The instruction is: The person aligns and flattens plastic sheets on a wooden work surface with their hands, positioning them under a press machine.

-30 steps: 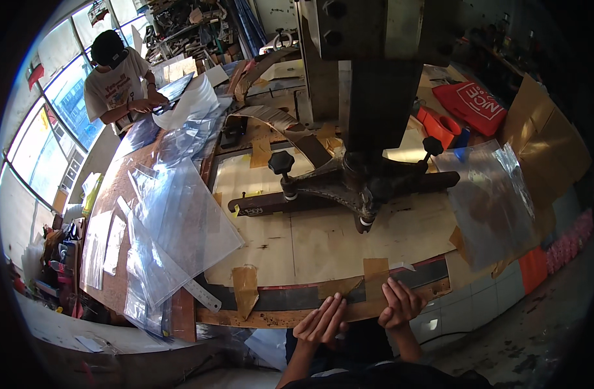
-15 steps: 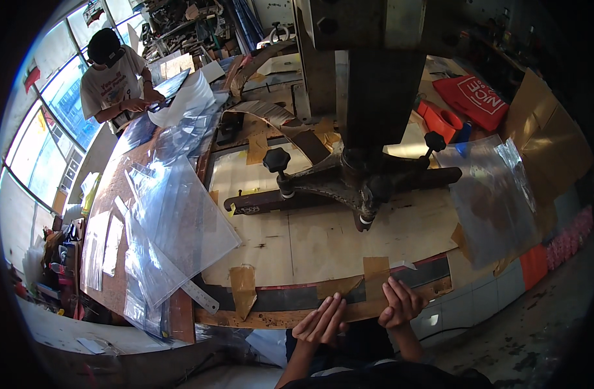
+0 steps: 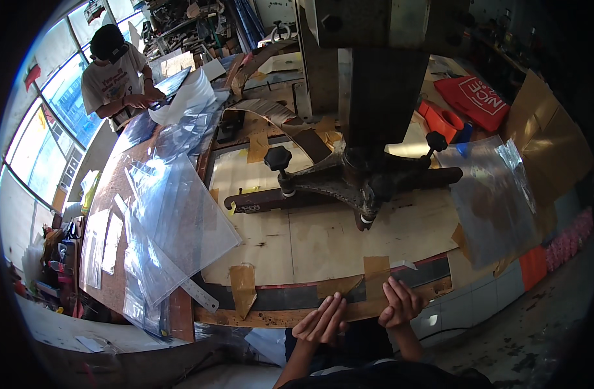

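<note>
At the near edge of a wooden work surface [image 3: 388, 227], my left hand [image 3: 321, 321] rests with its fingers stretched out on the wood rim, beside a strip of brown tape. My right hand [image 3: 401, 303] lies on the same rim a little to the right, its fingers loosely bent and partly extended, with nothing seen in it. A vertical strip of brown tape [image 3: 377, 269] runs down just ahead of and between the hands. Above the board stands a dark metal press head [image 3: 358, 178] with a bar across it and black knobs.
Clear plastic sheets [image 3: 180, 223] and a metal ruler [image 3: 201, 295] lie at left. Another clear sheet [image 3: 488, 201] is at right, near cardboard [image 3: 543, 139] and a red bag [image 3: 472, 100]. A co-worker [image 3: 115, 78] handles sheets at the far left.
My hands and the press have stayed in place. At the far left the co-worker's head and hands have shifted slightly.
</note>
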A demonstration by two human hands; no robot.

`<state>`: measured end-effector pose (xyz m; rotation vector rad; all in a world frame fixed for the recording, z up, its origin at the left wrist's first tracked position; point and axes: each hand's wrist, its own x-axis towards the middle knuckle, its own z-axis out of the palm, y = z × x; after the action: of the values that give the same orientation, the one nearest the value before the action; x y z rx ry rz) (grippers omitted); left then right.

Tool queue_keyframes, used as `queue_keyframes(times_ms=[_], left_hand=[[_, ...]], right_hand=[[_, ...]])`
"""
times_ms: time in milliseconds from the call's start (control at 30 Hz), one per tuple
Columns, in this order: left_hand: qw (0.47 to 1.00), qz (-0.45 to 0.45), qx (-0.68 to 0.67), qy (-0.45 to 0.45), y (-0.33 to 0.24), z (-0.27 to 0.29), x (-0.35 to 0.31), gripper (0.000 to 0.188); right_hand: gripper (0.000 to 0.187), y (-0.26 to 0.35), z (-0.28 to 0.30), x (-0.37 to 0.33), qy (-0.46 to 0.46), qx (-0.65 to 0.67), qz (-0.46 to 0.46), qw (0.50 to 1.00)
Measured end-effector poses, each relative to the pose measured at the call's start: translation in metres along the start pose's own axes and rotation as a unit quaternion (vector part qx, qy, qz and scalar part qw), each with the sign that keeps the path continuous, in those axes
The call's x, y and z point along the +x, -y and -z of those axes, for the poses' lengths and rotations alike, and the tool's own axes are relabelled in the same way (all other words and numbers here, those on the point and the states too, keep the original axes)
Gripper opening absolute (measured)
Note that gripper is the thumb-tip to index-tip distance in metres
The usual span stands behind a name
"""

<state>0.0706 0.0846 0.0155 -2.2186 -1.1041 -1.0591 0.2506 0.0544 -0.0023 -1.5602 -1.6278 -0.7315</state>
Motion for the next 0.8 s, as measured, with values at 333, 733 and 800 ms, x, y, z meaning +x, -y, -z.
queue_keyframes(times_ms=[333,733,800], left_hand=[[1.0,-0.002,-0.001,0.004,-0.001,0.001,0.001,0.038],[1.0,-0.009,0.008,0.01,-0.001,0.001,-0.007,0.033],[1.0,0.004,0.003,0.008,0.0,0.001,-0.005,0.032]], right_hand=[[0.043,0.0,0.0,-0.001,0.008,-0.001,0.002,1.0],[0.042,0.0,0.002,0.0,-0.002,0.008,0.002,1.0],[0.04,0.0,0.001,0.0,0.003,0.013,-0.003,1.0]])
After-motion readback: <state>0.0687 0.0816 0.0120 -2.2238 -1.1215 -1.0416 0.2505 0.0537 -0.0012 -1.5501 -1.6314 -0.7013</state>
